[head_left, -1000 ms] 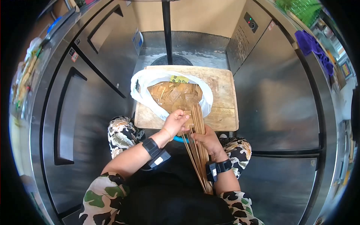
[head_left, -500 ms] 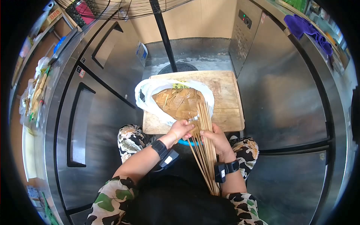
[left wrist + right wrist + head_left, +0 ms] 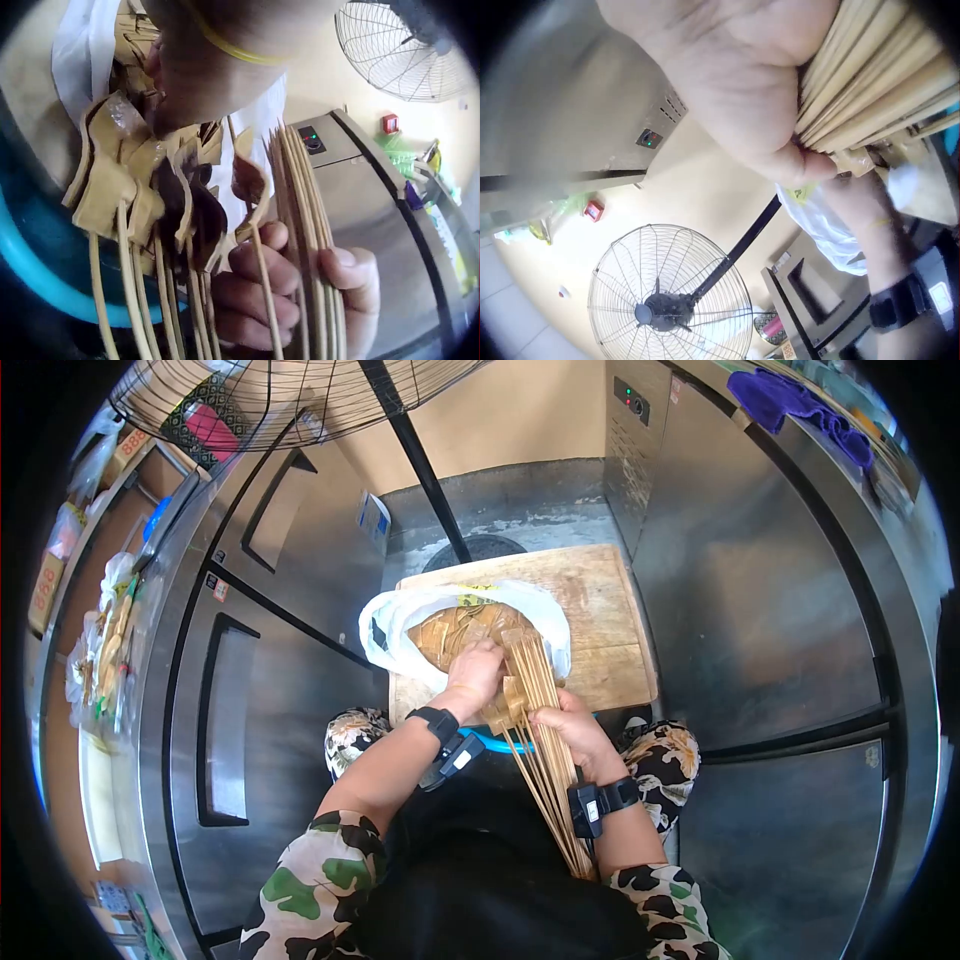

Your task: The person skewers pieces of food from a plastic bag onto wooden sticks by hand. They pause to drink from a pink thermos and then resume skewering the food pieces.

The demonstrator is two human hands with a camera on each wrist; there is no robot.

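My right hand [image 3: 583,738] grips a thick bundle of bamboo skewers [image 3: 540,672], points away from me. In the left wrist view, several skewers fanned to one side carry folded tan tofu sheets [image 3: 105,184] near their tips; the bare skewers [image 3: 304,225] stand together between thumb and fingers. My left hand [image 3: 477,668] reaches down into a white plastic bag [image 3: 392,645] full of flat tan tofu pieces [image 3: 430,637]. Its fingertips are hidden among the pieces, and I cannot tell whether they pinch one.
The bag sits on a wooden board [image 3: 612,630] before my knees. Below the hands shows the rim of a blue basin [image 3: 492,743]. Steel cabinets [image 3: 760,570] flank both sides. A standing fan [image 3: 667,300] rises beyond the board; a purple cloth [image 3: 800,415] lies on the right counter.
My left hand has left the skewer tips, where it held a tofu piece, and moved forward into the bag. That piece now shows on a skewer. The right hand keeps its grip.
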